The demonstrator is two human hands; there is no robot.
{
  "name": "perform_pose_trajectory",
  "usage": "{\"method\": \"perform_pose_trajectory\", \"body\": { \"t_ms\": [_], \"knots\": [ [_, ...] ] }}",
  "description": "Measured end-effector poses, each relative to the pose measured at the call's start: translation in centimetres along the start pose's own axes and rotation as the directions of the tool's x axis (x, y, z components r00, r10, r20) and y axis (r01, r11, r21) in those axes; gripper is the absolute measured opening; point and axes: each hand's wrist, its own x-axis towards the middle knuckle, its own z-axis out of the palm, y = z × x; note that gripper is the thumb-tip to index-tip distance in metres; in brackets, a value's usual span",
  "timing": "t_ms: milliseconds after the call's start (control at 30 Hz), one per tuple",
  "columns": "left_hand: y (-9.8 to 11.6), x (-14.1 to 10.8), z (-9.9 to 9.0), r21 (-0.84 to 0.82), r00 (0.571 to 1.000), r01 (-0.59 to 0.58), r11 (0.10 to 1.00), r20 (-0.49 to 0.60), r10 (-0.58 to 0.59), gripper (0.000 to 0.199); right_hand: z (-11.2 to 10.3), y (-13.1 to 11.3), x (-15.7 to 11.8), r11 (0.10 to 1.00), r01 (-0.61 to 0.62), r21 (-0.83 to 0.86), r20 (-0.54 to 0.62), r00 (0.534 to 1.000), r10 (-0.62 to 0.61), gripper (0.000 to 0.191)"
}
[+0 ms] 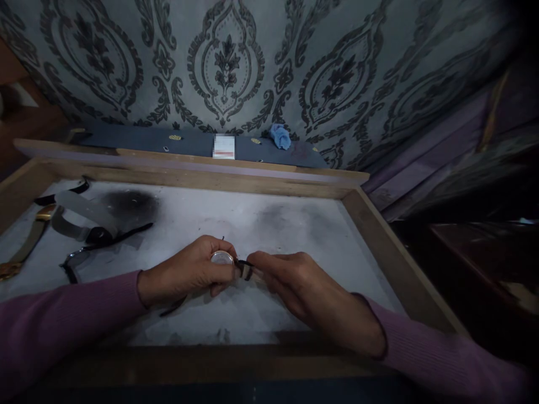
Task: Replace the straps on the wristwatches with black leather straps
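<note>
A round wristwatch (222,258) with a pale face and a shiny rim is gripped in my left hand (197,268), the thumb lying beside its case. One end of its dark strap shows below the left wrist. My right hand (297,280) is closed at the strap (246,270) on the right of the case, its fingers pressed together around the strap's end. Both hands are close together over the white-bottomed wooden tray (252,347). The right fingertips are partly hidden.
At the tray's left lie a gold watch (45,212), a dark-strapped watch (78,257) and a grey band (82,209). Behind the far rim, a dark ledge (193,147) holds a blue cloth (280,136) and a small white card (224,147). Patterned wallpaper rises behind.
</note>
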Motion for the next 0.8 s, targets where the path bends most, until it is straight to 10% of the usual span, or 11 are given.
{"method": "perform_pose_trajectory", "body": {
  "t_ms": [800],
  "knots": [
    [-0.09, 0.17, -0.08, -0.046, 0.999, 0.005, 0.999, -0.034, -0.006, 0.008, 0.85, -0.58, -0.34, 0.993, -0.112, -0.032, -0.035, 0.993, 0.111, 0.021]
  ]
}}
